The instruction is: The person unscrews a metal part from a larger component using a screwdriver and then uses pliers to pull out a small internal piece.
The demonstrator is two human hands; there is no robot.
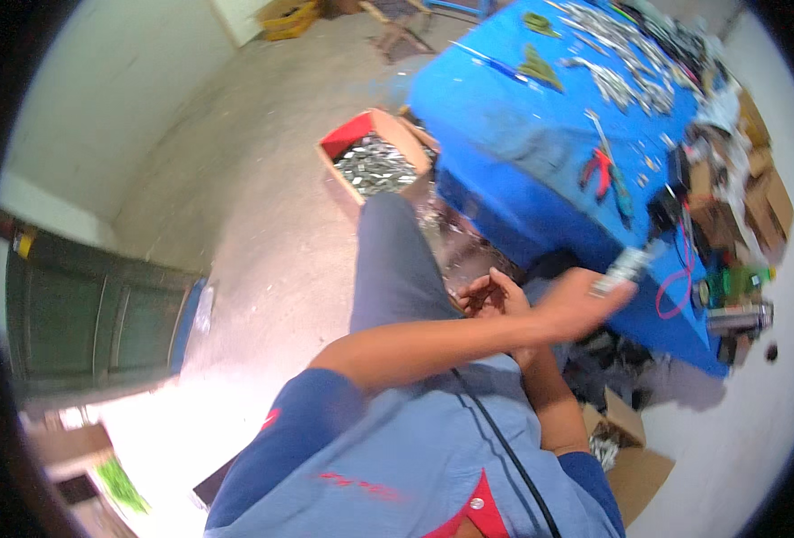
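A person's left hand (569, 305), reaching across the body, has its fingers closed around a small silvery metal part (624, 267) held just before a blue-covered table (505, 108). The right hand (489, 294) sits below the crossed arm, fingers curled; what it holds cannot be told. An open red-lined cardboard box (372, 160) of metal pieces stands on the floor left of the table, and a plain brown carton (626, 453) sits lower right
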